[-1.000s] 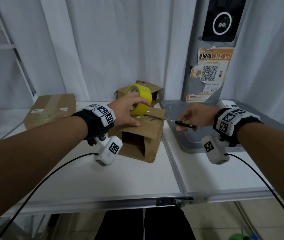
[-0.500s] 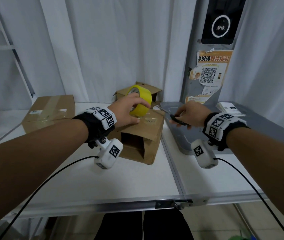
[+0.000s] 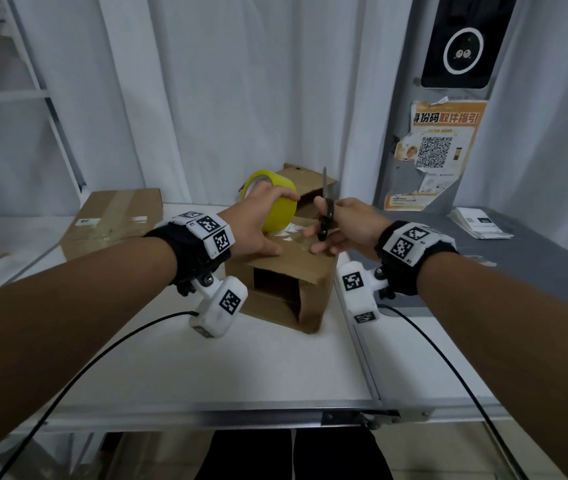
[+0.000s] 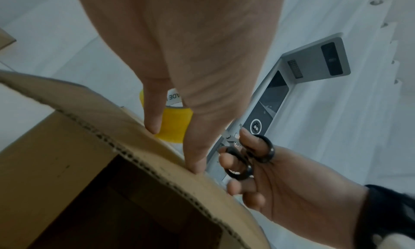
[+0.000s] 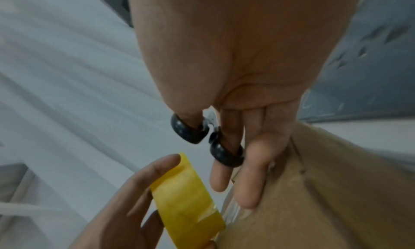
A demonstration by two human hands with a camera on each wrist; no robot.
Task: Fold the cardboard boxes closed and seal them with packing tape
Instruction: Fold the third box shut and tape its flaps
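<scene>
Cardboard boxes: three, namely open box in front, taped box at left, box behind. Tape roll: one. Scissors: one pair. Hands: two, left and right. Poster: one. Leaflet stack: one.

At centre frame of the head view, the left hand hides much of the tape roll. The scissors blades are hidden behind the right hand's fingers in the right wrist view. The poster small print is too small to read.

Both bare forearms wear black wristbands topped with white marker-printed blocks; white camera pods hang below, trailing black cables. Dark trousers at bottom centre.
</scene>
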